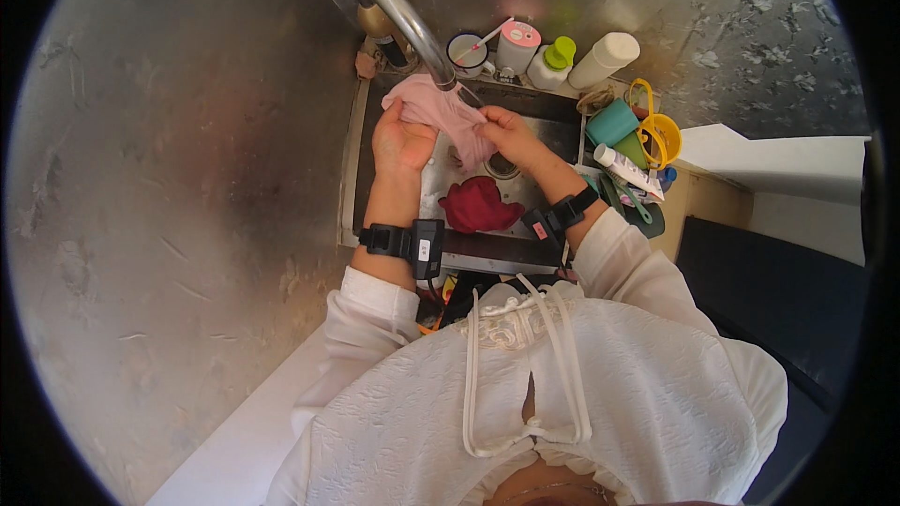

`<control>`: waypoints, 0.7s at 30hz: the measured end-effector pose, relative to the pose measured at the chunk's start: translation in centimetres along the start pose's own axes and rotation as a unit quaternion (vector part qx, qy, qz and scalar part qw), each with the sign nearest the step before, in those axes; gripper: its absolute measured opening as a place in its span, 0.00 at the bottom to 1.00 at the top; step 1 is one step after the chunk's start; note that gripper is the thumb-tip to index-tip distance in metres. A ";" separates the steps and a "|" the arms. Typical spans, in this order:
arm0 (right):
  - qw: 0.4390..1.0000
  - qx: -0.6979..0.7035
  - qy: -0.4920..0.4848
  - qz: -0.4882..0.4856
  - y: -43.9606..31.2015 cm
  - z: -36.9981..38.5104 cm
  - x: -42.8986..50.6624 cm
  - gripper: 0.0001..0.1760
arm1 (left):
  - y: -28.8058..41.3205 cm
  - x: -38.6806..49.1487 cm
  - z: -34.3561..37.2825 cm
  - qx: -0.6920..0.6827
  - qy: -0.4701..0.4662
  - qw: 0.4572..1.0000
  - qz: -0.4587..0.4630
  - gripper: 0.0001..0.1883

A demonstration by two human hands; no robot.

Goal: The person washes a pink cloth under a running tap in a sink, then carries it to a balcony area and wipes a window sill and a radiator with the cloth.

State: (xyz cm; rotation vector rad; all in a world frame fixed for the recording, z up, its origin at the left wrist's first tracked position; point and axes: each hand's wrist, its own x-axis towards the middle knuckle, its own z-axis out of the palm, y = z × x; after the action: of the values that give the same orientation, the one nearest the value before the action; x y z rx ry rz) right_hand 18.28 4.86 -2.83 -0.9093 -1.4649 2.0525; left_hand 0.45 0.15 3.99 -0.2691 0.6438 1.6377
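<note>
A wet-looking pink cloth (444,107) is stretched between my two hands beneath the spout of a curved metal faucet (411,14). My left hand (404,140) is turned palm up at the cloth's left side, its fingers hidden under the fabric and its thumb at the edge. On the other side, my right hand (512,135) pinches the cloth between thumb and fingers. Below them a crumpled dark red cloth (481,205) lies on the bottom of the metal sink (432,190). The drain (502,166) is partly covered by my right hand.
Along the back ledge stand an enamel mug (467,56) with a toothbrush, a pink-lidded container (519,42), a green-topped pump bottle (553,65) and a white bottle (605,60). Right of the sink are a teal cup (612,122), a toothpaste tube (628,170) and a yellow-handled container (664,137).
</note>
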 end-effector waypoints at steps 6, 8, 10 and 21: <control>0.995 -0.044 0.072 0.049 -2.3 0.1 -0.8 0.10 | 0.5 0.2 -1.2 -0.023 -0.056 0.998 0.004 0.21; 0.993 -0.037 0.077 0.079 -3.7 0.0 -0.8 0.09 | 0.4 0.0 -1.6 -0.039 -0.032 0.999 0.001 0.22; 0.994 0.101 0.043 0.013 -4.8 0.0 -0.7 0.08 | 0.0 0.0 -2.0 -0.063 0.012 0.998 -0.003 0.23; 0.917 -0.338 0.147 -0.152 -5.3 5.7 0.0 0.14 | -6.1 2.0 -4.1 0.061 0.050 0.994 -0.075 0.20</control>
State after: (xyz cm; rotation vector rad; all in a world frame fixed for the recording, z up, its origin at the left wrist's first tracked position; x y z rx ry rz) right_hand 14.05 2.92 3.42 -1.0908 -2.0189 1.1219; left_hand 5.24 -0.16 -1.92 -0.3037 0.7785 1.4422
